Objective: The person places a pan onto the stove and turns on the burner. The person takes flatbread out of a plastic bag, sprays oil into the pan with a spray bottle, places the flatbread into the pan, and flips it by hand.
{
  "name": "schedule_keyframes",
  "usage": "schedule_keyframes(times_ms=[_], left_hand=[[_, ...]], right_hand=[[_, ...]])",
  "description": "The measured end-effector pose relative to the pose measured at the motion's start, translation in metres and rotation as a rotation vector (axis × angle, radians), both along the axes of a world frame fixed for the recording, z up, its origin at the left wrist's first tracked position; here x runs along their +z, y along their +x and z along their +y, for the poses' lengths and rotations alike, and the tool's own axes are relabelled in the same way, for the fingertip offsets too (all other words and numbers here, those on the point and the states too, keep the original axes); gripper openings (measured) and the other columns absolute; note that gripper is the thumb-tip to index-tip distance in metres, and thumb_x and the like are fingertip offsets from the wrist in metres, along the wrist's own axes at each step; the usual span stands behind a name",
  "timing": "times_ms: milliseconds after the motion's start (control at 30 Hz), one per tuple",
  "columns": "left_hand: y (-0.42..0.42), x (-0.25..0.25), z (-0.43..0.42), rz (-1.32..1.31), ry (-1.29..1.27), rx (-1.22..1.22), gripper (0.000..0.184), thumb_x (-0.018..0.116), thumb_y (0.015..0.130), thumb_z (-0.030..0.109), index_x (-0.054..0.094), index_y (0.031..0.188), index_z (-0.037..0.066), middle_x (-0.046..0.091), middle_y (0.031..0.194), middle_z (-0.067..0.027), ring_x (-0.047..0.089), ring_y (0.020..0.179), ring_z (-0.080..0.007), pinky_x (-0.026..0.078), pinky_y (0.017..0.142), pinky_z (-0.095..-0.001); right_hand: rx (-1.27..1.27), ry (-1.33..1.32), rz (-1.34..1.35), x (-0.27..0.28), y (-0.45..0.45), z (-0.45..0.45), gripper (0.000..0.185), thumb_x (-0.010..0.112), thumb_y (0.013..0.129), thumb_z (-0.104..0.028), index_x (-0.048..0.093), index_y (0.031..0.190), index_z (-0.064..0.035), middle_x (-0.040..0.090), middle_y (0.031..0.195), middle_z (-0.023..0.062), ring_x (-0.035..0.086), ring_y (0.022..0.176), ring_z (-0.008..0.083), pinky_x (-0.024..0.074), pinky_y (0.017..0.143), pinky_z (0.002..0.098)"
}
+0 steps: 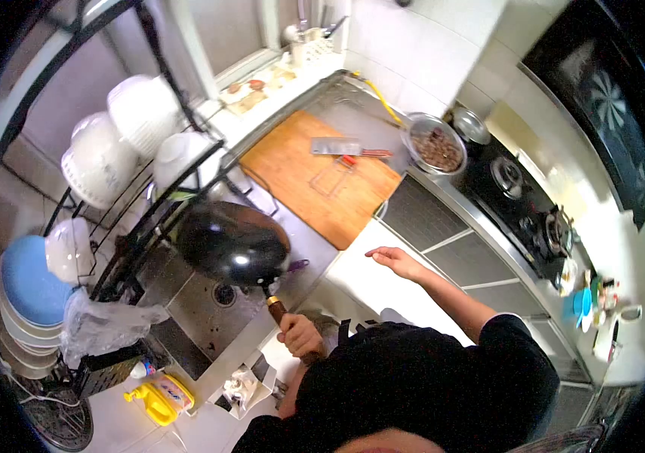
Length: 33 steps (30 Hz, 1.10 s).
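Left hand (301, 336) grips a wok (232, 243) partly hiding the sink (192, 311); right hand (398, 263) loosely spread near a cutting board (284, 162).

part of the sink (200, 321) hidden behind the black pan (230, 243)

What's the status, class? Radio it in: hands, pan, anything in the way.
Left hand: gripping the pan by its handle. Right hand: empty. Pan: partly over the sink. Dish rack: close alongside, contact unclear.
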<state>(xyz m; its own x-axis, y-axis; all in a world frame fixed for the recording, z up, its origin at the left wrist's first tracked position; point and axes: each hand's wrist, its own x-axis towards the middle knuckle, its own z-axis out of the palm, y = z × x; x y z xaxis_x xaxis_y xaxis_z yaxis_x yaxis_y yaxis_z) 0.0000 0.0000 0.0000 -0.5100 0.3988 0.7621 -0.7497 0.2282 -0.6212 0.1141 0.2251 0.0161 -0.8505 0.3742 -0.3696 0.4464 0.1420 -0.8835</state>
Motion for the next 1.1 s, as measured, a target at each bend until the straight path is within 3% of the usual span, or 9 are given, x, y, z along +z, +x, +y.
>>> schedule_keyframes(times_ms=[167, 633, 700, 767, 800, 833, 933, 1033, 1100], left_hand=[[0.07, 0.031, 0.048, -0.148, 0.126, -0.004, 0.016, 0.045, 0.071, 0.0, 0.034, 0.063, 0.008, 0.042, 0.044, -0.0028, 0.042, 0.036, -0.0075, 0.038, 0.037, -0.0205], [0.141, 0.056, -0.006, 0.854, -1.248, -0.123, 0.006, 0.04, 0.077, 0.003, 0.037, 0.076, 0.008, 0.036, 0.048, 0.0027, 0.037, 0.035, -0.0048, 0.034, 0.034, -0.0199], [0.164, 0.073, 0.001, 0.955, -1.303, -0.134, 0.005, 0.039, 0.078, 0.004, 0.039, 0.082, 0.007, 0.034, 0.048, 0.0032, 0.036, 0.034, -0.005, 0.032, 0.033, -0.0204], [0.162, 0.063, 0.002, 1.134, -1.495, -0.11, 0.014, 0.041, 0.078, 0.005, 0.041, 0.092, 0.007, 0.034, 0.047, 0.002, 0.032, 0.032, -0.0056, 0.027, 0.032, -0.0205], [0.146, 0.039, 0.008, 1.163, -1.286, -0.262, 0.019, 0.038, 0.082, 0.013, 0.043, 0.098, 0.005, 0.042, 0.053, -0.0022, 0.033, 0.033, -0.0083, 0.027, 0.033, -0.0234], [0.156, 0.045, 0.027, 1.246, -1.241, -0.28, 0.019, 0.038, 0.083, 0.015, 0.044, 0.098, 0.005, 0.043, 0.054, -0.0029, 0.032, 0.033, -0.0087, 0.027, 0.032, -0.024], [0.24, 0.133, 0.096, 1.631, -1.406, -0.026, 0.011, 0.046, 0.077, 0.009, 0.041, 0.086, 0.009, 0.033, 0.047, 0.0022, 0.027, 0.03, -0.0057, 0.022, 0.03, -0.0211], [0.261, 0.135, 0.159, 1.895, -1.605, 0.018, 0.015, 0.052, 0.072, 0.012, 0.037, 0.074, 0.01, 0.033, 0.047, 0.0026, 0.028, 0.031, -0.0065, 0.023, 0.03, -0.0208], [0.296, 0.149, 0.222, 2.038, -1.327, -0.053, 0.016, 0.053, 0.071, 0.011, 0.039, 0.077, 0.009, 0.034, 0.049, 0.0025, 0.029, 0.032, -0.0067, 0.024, 0.03, -0.0201]], right_hand=[[-0.053, 0.246, -0.196, -0.025, 0.155, 0.037, 0.038, 0.047, 0.08, -0.037, 0.054, 0.102, -0.0066, 0.054, 0.103, 0.0119, 0.049, 0.098, 0.025, 0.0368, 0.085, 0.032], [-0.153, 0.391, -1.077, -0.373, 0.809, -0.088, 0.031, 0.041, 0.08, -0.03, 0.057, 0.08, -0.0024, 0.06, 0.078, 0.0107, 0.057, 0.079, 0.0262, 0.0441, 0.069, 0.0356], [-0.472, 0.114, -0.951, -0.346, 0.803, -0.135, 0.036, 0.045, 0.078, -0.033, 0.058, 0.074, -0.0006, 0.059, 0.08, 0.0169, 0.055, 0.074, 0.0313, 0.0425, 0.07, 0.0397], [0.185, 0.404, -0.963, -0.351, 0.784, -0.161, 0.026, 0.056, 0.073, -0.023, 0.05, 0.093, -0.0075, 0.06, 0.072, 0.0065, 0.057, 0.068, 0.0239, 0.044, 0.055, 0.0362], [-0.069, 0.361, -0.821, -0.45, 0.812, -0.194, 0.028, 0.055, 0.073, -0.029, 0.051, 0.092, -0.0082, 0.059, 0.069, 0.0068, 0.057, 0.062, 0.0229, 0.0432, 0.053, 0.0363], [-0.116, 0.287, -0.861, -0.447, 0.797, -0.204, 0.03, 0.049, 0.076, -0.035, 0.054, 0.089, -0.0083, 0.059, 0.069, 0.0073, 0.056, 0.058, 0.0217, 0.0431, 0.053, 0.0364], [-0.486, 0.036, -0.829, -0.354, 0.715, -0.184, 0.044, 0.038, 0.078, -0.04, 0.061, 0.064, -0.0056, 0.061, 0.07, 0.0095, 0.056, 0.06, 0.0228, 0.0434, 0.062, 0.0373], [-0.855, -0.127, -0.701, -0.311, 0.678, -0.184, 0.041, 0.041, 0.076, -0.037, 0.061, 0.078, -0.0017, 0.061, 0.077, 0.014, 0.056, 0.078, 0.0251, 0.042, 0.073, 0.0352], [-1.109, -0.227, -0.616, -0.303, 0.669, -0.178, 0.039, 0.044, 0.074, -0.034, 0.061, 0.084, -0.0008, 0.061, 0.079, 0.0136, 0.057, 0.079, 0.0254, 0.0421, 0.074, 0.0343]])
